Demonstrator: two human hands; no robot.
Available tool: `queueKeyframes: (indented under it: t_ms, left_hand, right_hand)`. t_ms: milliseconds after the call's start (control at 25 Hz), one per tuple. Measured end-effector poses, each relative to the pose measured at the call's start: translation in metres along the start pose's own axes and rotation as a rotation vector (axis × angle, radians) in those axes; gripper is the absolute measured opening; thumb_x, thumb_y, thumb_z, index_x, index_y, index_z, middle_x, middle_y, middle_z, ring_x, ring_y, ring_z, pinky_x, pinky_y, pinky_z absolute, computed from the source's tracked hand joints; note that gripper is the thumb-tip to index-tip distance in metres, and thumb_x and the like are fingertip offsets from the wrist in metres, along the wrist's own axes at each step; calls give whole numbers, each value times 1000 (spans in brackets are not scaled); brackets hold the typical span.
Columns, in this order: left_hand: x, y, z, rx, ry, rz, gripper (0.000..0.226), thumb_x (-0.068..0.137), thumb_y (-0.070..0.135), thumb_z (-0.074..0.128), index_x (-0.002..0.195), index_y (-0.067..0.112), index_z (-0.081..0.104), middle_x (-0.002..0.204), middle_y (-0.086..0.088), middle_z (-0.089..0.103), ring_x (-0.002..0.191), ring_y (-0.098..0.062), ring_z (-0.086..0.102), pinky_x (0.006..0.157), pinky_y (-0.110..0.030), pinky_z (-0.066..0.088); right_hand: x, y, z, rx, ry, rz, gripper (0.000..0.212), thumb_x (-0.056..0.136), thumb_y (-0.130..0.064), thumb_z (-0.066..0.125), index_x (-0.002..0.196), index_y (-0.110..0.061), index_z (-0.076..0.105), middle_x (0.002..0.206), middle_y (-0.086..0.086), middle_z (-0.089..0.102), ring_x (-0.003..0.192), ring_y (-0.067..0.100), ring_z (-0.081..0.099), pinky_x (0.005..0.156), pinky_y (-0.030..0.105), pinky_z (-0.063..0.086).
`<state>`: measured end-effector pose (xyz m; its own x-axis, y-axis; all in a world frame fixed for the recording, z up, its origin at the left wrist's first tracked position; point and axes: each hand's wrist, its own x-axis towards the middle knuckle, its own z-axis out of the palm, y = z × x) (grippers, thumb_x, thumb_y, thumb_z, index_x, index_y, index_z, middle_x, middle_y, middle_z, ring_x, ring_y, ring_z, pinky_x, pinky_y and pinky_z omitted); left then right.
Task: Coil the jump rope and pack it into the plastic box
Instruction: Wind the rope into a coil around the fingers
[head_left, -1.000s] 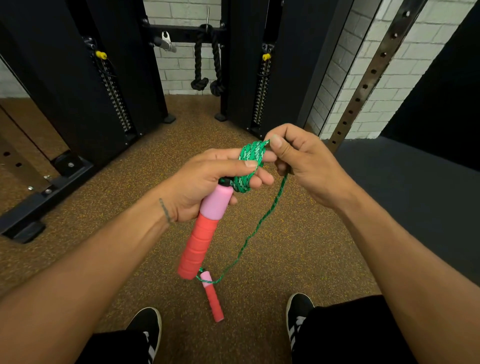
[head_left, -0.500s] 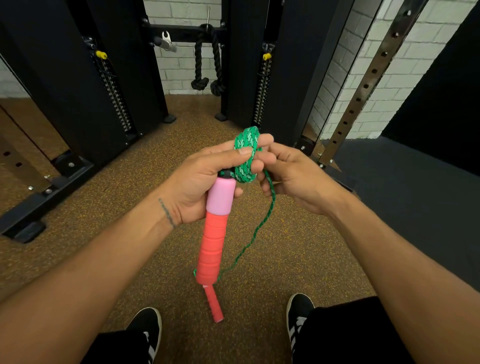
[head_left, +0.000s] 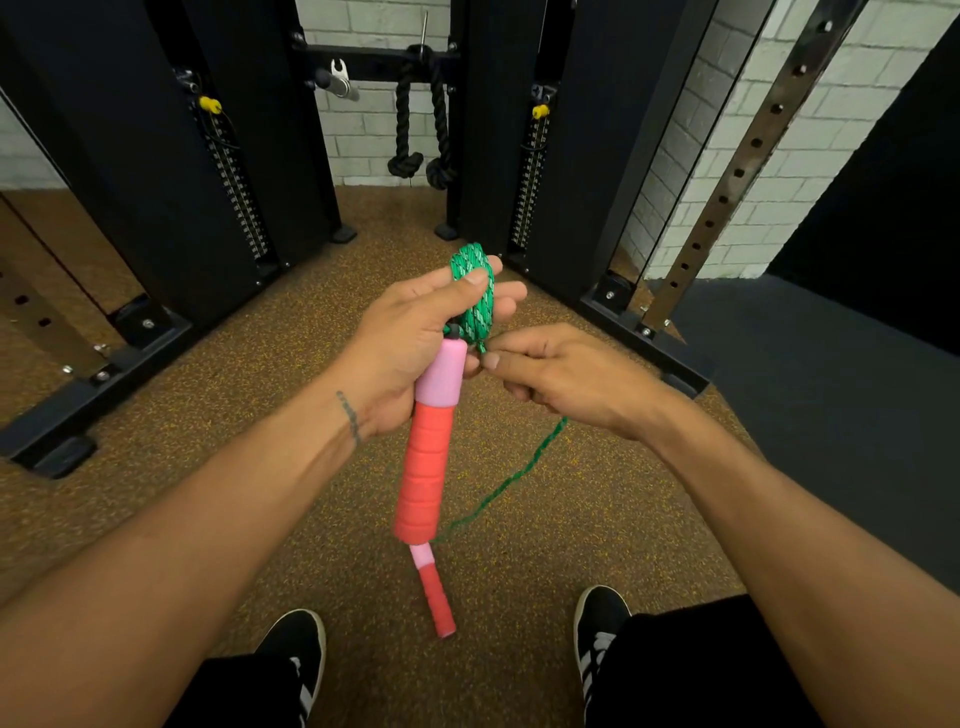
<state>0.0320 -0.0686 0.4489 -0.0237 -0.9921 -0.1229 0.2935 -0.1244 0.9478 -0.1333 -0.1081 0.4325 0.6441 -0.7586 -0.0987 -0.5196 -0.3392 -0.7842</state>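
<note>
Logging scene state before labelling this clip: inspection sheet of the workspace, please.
Surface: speckled brown rubber floor, dark mat at right.
Job's things: green cord partly coiled above the held handle; loose length trails down to the second handle lying on the floor; plastic box not in view.
Clutter: nothing seen.
Grippers: left hand grips the held handle, thumb on the coil; right hand pinches the cord just below the coil.
Cables: triceps rope hanging from the cable machine.
Surroundings: white brick wall, perforated steel upright, black shoes.
</note>
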Motion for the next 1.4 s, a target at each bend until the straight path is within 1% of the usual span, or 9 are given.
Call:
queueKeyframes:
  t_ms: [120,200,400,640,840,960,1080,1240,1400]
  left_hand:
    - [-4,11,-1,-113,-31,-2,33,100,24,49,127,11,63,114,-1,75,76,2,66,44,-15,47]
    - [-5,13,-2,-96,-20,22,32,100,24,49,128,13,62,115,0,75,80,3,67,45,-15,47]
    - [1,3,-6,-100,66,4,31,100,23,51,129,13,60,120,0,73,95,-1,70,48,-18,48]
    - [4,-5,-8,159,-103,-2,32,96,-1,50,114,22,63,123,3,71,107,-11,66,52,-19,53]
    - [2,-5,-10,388,-259,28,55,82,-16,49,119,23,61,120,3,72,77,-13,57,55,-23,42]
    - [5,-6,-15,536,-300,77,45,76,4,66,120,14,60,105,-15,69,73,-21,49,61,-39,44]
    - [6,-8,-18,777,-274,139,58,74,48,76,110,6,58,95,-27,62,75,-23,49,67,-56,49]
    - [2,-9,-15,685,-287,126,27,89,29,70,109,11,68,89,1,70,73,-5,61,63,-20,46]
    - [-3,-6,-11,562,-288,55,36,85,31,64,116,14,67,107,-2,77,88,0,69,57,-12,48]
  right_hand:
    - [0,-3,-3,-203,18,1,25,102,-31,51,101,-38,75,54,-41,51,58,-16,50,55,12,32]
    - [2,-3,-3,-199,27,24,25,102,-34,51,109,-34,75,54,-40,51,57,-12,49,55,12,31]
    - [0,-6,3,-236,-22,-88,36,102,-39,49,78,-14,57,60,-8,43,56,7,38,59,31,32]
    - [-6,-5,-8,-279,-17,-130,34,98,-41,57,85,-13,70,57,-6,44,52,6,39,50,19,29]
    - [-15,-6,-17,-154,38,-147,16,92,-27,69,88,-14,76,60,-3,56,51,-1,48,56,10,34]
    - [-15,-1,-20,37,33,-125,13,88,-19,73,81,-8,71,64,-6,62,57,1,58,62,22,49]
    - [-14,2,-21,204,16,-133,13,89,-16,72,85,-4,68,65,-4,59,55,8,52,53,25,42]
    - [-15,-5,-25,340,139,-195,6,92,-11,67,86,-10,66,65,-6,56,52,3,43,51,19,30]
    - [-12,-1,-28,384,239,-195,9,97,-19,60,89,-18,65,63,-13,53,54,20,30,57,46,18]
